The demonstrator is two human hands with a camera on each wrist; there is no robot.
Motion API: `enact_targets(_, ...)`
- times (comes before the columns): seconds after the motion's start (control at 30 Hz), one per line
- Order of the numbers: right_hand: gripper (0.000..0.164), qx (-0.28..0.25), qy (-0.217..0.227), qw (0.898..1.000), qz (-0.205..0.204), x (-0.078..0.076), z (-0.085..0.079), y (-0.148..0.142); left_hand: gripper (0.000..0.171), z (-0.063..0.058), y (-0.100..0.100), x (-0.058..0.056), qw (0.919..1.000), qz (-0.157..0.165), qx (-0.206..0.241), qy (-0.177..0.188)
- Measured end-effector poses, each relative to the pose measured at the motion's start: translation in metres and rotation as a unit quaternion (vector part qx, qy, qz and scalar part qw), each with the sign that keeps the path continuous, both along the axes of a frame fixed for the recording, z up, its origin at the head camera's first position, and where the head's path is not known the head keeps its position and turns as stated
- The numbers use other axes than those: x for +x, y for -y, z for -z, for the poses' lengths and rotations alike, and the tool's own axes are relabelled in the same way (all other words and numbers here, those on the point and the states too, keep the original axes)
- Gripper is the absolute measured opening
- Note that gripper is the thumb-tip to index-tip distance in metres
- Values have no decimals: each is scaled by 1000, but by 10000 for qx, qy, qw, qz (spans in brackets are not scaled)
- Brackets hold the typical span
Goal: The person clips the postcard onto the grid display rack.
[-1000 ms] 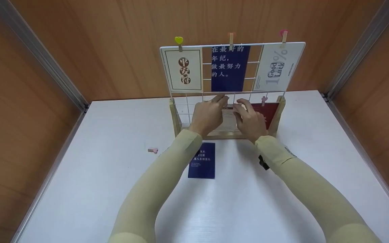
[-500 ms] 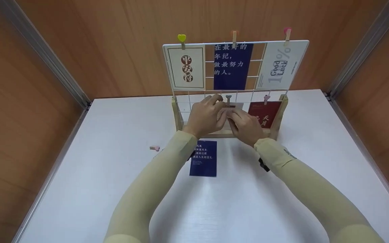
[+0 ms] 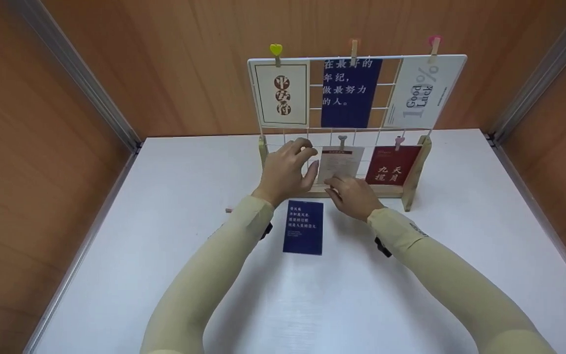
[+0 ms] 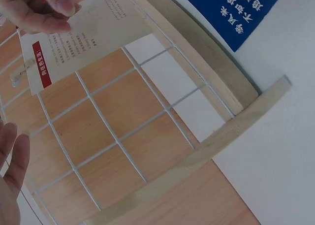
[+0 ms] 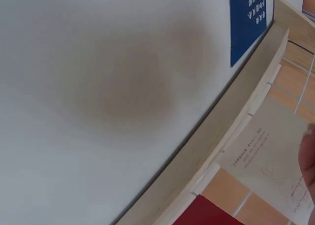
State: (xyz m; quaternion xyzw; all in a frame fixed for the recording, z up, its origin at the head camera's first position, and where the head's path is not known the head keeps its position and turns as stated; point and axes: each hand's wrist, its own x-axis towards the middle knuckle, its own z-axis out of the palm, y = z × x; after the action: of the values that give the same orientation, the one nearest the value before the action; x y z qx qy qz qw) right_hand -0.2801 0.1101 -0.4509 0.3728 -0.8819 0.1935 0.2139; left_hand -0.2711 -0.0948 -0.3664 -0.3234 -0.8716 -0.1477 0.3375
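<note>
A pale card with a dark red strip [image 3: 341,164] hangs on the lower part of the white wire grid rack [image 3: 380,93], under a grey clothespin [image 3: 342,141]. My right hand [image 3: 354,197] is in front of the card's lower edge, fingers loosely bent. Whether its fingertips touch the card, I cannot tell. Left of the card, my left hand [image 3: 287,171] stands apart from it with thumb and fingers spread. The left wrist view shows this left hand [image 4: 11,166] with nothing in it. A dark blue card [image 3: 303,227] lies on the table before the rack.
Along the rack's top hang a cream card [image 3: 295,105], a blue card [image 3: 349,115] and a white card [image 3: 408,98], each clipped. Lower right is a red card [image 3: 393,164] under a pink clothespin [image 3: 400,142]. Another clothespin [image 3: 229,210] lies by my left sleeve. Wooden panels enclose the table.
Both hands have come away from the grey clothespin at the pale card's top. My left hand moved left and its fingers spread; my right hand moved down to the card's lower edge.
</note>
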Motion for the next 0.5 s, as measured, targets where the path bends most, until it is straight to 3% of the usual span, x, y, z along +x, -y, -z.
enact_targets(0.2, 17, 334, 558, 9979, 2, 0, 9, 6, 21, 4, 21, 3, 9994, -44, 347, -78)
enact_targets(0.5, 37, 905, 1651, 9818, 249, 5, 18, 21, 46, 13, 49, 9, 9967, -55, 799, -120)
